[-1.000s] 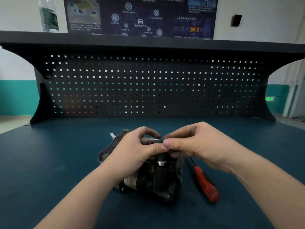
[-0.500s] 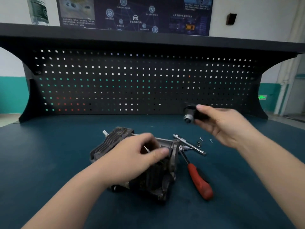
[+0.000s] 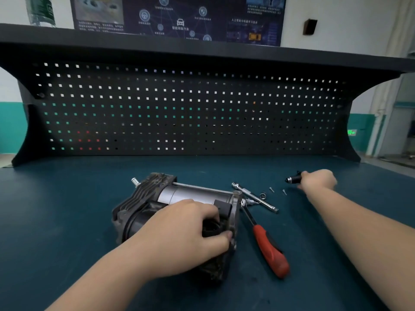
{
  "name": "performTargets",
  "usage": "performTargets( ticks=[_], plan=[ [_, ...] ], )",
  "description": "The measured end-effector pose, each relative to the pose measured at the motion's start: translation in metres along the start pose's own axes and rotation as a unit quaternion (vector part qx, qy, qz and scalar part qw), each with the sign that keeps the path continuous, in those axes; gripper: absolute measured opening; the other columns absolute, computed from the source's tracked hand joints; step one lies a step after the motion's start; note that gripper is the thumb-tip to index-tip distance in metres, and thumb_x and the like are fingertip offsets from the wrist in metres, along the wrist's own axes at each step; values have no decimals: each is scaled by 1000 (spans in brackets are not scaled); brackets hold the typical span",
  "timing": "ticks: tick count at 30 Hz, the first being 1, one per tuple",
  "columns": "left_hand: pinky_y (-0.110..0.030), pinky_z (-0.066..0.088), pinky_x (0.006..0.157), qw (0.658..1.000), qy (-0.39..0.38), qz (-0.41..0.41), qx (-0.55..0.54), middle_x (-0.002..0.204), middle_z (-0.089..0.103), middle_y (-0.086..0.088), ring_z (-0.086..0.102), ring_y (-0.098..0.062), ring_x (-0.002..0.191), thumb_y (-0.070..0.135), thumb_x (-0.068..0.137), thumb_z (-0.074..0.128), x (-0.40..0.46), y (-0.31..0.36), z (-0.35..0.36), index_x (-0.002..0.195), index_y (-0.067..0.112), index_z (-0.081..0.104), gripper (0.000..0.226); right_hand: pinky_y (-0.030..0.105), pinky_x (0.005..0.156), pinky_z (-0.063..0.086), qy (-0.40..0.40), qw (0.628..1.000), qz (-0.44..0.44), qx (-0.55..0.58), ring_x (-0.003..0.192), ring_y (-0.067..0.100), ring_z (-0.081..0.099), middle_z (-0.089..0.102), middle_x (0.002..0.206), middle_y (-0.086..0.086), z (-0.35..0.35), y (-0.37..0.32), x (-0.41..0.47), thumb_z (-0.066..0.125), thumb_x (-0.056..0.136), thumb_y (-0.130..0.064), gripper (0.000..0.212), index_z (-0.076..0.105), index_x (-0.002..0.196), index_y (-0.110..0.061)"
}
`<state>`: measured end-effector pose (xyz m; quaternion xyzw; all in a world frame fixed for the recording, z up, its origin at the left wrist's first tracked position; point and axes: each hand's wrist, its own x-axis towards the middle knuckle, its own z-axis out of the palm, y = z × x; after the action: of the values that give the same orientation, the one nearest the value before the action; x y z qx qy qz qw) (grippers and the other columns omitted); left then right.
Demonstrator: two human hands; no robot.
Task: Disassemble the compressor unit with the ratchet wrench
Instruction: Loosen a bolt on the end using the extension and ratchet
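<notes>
Partway: right hand (image 3: 317, 179) grips a removed black part (image 3: 293, 179) (screws (image 3: 284, 192) already out), left hand (image 3: 179, 234) clasps the largely intact compressor unit (image 3: 190, 194).

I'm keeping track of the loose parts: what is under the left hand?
The left hand rests on the compressor unit, fingers curled over its dark front end beside a black ring. Whatever lies beneath the palm is covered, so any fasteners there cannot be seen.

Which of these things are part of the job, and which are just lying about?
Job: compressor, held by left hand; ratchet wrench; extension bar; screws; black part in right hand.
Lying about: bottle; poster; pegboard.
</notes>
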<state>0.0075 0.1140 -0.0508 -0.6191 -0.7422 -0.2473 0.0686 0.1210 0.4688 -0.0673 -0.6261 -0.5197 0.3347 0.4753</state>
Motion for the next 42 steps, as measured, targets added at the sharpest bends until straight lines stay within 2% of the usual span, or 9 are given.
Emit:
performTargets(
  ticks=[6,10,13,16,19,25,28,36,42],
  plan=[
    [-25,49,73,999,-32,-2,-37,83,61,17,54,2,80,72,59,47,-1,-2,-3,87,38,56,45,34,66,41,36,985,-72,-155,92,38,63,66,99,22,16,6,-8,60,92,-22,21,61,87,-2],
    [-25,49,73,996,-74,-5,-49,85,57,17,52,4,80,73,52,62,-1,-8,-7,88,40,47,51,33,65,42,34,969,-90,-228,81,34,59,57,80,16,16,11,-12,60,92,-26,30,51,71,-6],
    [-26,49,71,996,-70,7,-55,84,57,17,53,2,78,72,51,66,0,-9,-7,84,38,43,53,38,76,47,11,968,-89,-236,96,37,57,60,96,19,10,7,-20,54,94,-28,30,62,101,0],
    [-18,43,63,997,-60,15,-55,83,56,20,52,3,76,73,53,63,-1,-9,-7,81,39,42,49,44,91,41,9,971,-149,-189,118,40,45,53,123,24,-1,-6,-49,49,94,-32,41,51,121,-1],
    [-12,36,58,997,-48,23,-50,82,54,30,50,7,76,69,59,57,-2,-7,-6,77,49,41,31,36,77,42,-71,956,-263,-108,97,33,54,60,104,15,-22,-16,-104,53,86,-32,23,55,97,-12],
    [-13,30,55,1000,3,-8,-2,70,52,17,46,-4,71,62,58,51,-4,1,-2,66,40,38,26,21,44,33,-286,835,-259,-393,55,14,54,56,52,-1,-67,-2,-188,58,81,-47,39,54,60,-13],
    [-13,29,56,1000,12,-22,6,70,50,16,45,-5,70,60,60,53,-6,2,0,68,36,38,29,22,46,34,-328,813,-233,-421,60,16,55,54,60,-1,-70,5,-195,59,87,-45,39,51,63,-15],
    [-25,44,75,997,75,-9,-22,83,51,18,44,0,85,63,67,58,-17,3,4,86,28,50,41,27,56,37,-365,890,-151,-230,56,23,46,51,65,8,-85,7,-188,54,89,-29,31,48,66,-9],
    [-20,21,103,993,72,1,88,123,29,28,22,7,119,89,55,49,-44,-43,-17,131,34,38,94,30,55,38,-326,924,-164,-111,55,24,47,52,48,8,-77,5,-180,52,85,-30,31,45,62,-10]
  ],
)
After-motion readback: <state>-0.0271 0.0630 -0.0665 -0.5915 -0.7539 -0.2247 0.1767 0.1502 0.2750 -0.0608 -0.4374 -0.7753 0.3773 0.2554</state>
